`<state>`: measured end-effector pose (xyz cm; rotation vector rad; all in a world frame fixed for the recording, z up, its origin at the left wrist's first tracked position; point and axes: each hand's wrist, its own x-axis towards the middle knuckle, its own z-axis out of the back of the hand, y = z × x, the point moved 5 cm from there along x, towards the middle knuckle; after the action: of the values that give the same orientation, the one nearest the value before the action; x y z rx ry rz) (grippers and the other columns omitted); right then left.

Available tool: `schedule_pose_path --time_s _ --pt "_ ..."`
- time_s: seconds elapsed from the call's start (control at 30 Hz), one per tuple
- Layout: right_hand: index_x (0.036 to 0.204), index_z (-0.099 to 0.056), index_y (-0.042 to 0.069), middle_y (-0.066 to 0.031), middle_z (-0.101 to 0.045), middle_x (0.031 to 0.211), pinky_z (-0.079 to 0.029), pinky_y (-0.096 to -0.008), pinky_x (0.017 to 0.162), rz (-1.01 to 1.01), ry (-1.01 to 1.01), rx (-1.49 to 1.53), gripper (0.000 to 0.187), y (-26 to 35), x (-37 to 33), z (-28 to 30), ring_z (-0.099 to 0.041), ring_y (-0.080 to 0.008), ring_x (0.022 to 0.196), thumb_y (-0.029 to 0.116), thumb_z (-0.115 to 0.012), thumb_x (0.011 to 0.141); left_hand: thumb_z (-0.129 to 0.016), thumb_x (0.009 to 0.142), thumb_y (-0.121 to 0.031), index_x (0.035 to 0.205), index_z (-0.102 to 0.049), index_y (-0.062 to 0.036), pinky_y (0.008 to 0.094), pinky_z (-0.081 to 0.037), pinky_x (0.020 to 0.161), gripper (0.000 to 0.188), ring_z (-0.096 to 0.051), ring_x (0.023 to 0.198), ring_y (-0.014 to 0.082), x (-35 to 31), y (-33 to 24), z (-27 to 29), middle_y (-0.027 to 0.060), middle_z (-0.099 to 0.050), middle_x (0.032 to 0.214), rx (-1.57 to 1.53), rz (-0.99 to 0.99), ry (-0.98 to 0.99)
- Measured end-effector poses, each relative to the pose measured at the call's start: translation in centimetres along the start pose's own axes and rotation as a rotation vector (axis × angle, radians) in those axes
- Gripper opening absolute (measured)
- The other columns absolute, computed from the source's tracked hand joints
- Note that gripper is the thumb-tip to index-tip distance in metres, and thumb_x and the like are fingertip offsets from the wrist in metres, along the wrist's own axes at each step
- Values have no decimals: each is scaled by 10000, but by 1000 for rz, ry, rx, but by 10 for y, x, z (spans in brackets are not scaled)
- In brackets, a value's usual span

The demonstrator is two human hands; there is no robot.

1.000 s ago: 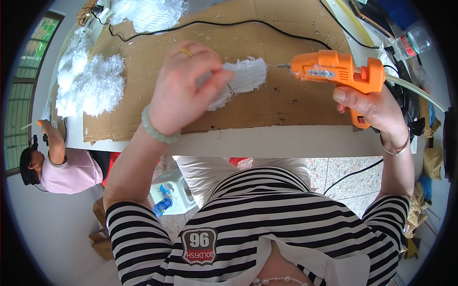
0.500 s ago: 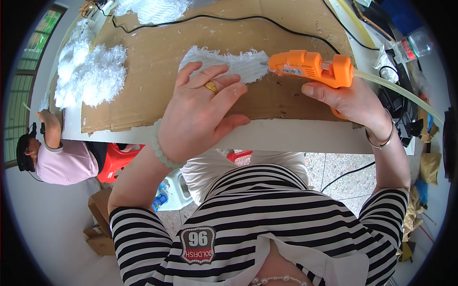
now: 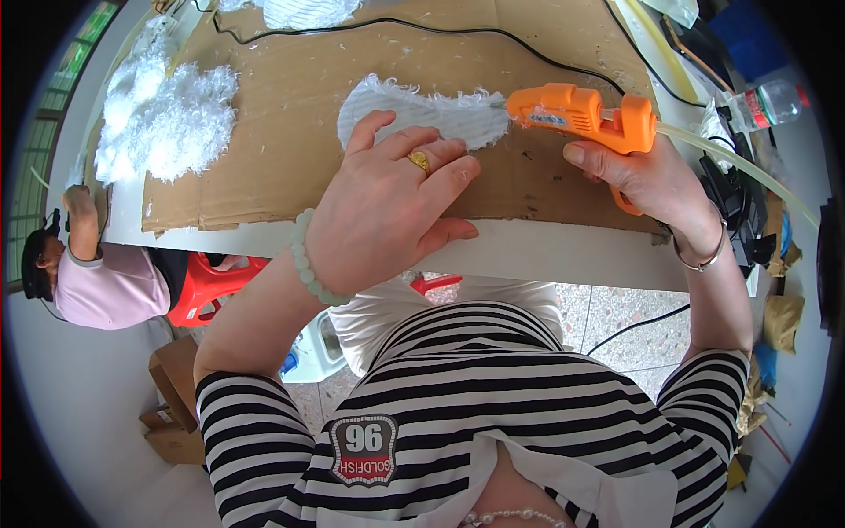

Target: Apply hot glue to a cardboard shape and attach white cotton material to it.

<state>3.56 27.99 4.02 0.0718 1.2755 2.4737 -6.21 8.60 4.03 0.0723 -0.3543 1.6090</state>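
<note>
A white, fringed piece of fabric [image 3: 374, 101] lies flat on brown cardboard [image 3: 290, 92]. My left hand [image 3: 387, 198] rests over its near edge with the fingers spread, covering part of it. In my right hand [image 3: 647, 176] is an orange glue gun [image 3: 568, 113], gripped by its handle. Its nozzle points left and is at the right end of the fabric; whether it touches cannot be made out. A long, pale glue stick [image 3: 748, 150] runs out of the back of the gun.
Fluffy white fringed pieces [image 3: 189, 123] lie at the left, and another white piece [image 3: 308, 13] at the far edge. A black cable [image 3: 422, 28] crosses the cardboard. At the right lies a plastic bottle [image 3: 766, 104]. Another person [image 3: 110, 286] sits at the far left.
My left hand has shifted slightly right and nearer, so more of the fabric's left end shows. The glue gun has moved a little to the right with my right hand.
</note>
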Motion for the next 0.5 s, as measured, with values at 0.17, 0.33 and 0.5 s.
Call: schedule_pose_path --time_s 0.17,0.33,0.5 --pt "927 -602 16 16 -548 688 -395 -217 578 -6 21 -37 331 7 -4 1 -477 -69 625 307 -694 798 -713 682 -293 1081 -558 -79 473 -283 985 478 -525 1064 273 -2 0 0 71 -586 1127 8 1 -12" --pt "916 -601 22 25 -536 683 -384 -213 572 -40 19 -99 338 10 -8 3 -460 -64 624 321 -699 793 -712 682 -293 1070 -563 -76 474 -284 984 469 -527 1061 274 -1 1 -1 75 -586 1133 8 -1 -10" --pt "1016 -583 34 -18 -564 768 -417 -238 649 -98 65 -62 348 11 -7 2 -482 -98 687 290 -686 805 -712 682 -291 1059 -566 -71 476 -287 981 460 -531 1051 276 -1 1 -1 77 -599 1106 1 -11 -20"
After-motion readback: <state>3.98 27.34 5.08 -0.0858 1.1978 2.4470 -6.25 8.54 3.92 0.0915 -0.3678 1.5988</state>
